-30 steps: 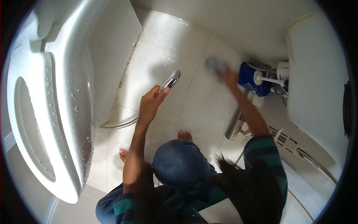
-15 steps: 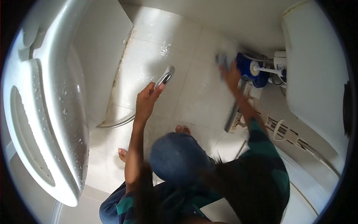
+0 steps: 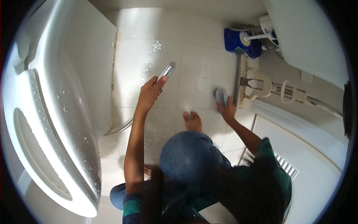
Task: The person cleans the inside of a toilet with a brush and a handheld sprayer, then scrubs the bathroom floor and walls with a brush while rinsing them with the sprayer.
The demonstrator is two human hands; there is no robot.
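My left hand [image 3: 150,94] is closed around a chrome hand shower [image 3: 169,70], held over the pale tiled floor [image 3: 147,61]. Its silver hose [image 3: 125,127] shows lower down, beside the white cabinet-like side on the left. On the right, my right hand [image 3: 228,110] grips a grey scrub brush [image 3: 220,96] at floor level; the brush is slightly blurred and its bristles are hidden. Wet patches and drops glisten on the tiles between the hands and the left side. My bare foot [image 3: 192,121] stands between the two arms.
A white fixture with a handle-like opening [image 3: 61,149], dotted with water drops, fills the left. At the right wall are a blue container [image 3: 233,40], a white-handled toilet brush [image 3: 257,36] and a squeegee mop [image 3: 241,80]. A white door with a vent [image 3: 286,164] lies lower right.
My right hand with the scrub brush has come back toward me, away from the blue container. The left hand still holds the hand shower, and the view has shifted slightly.
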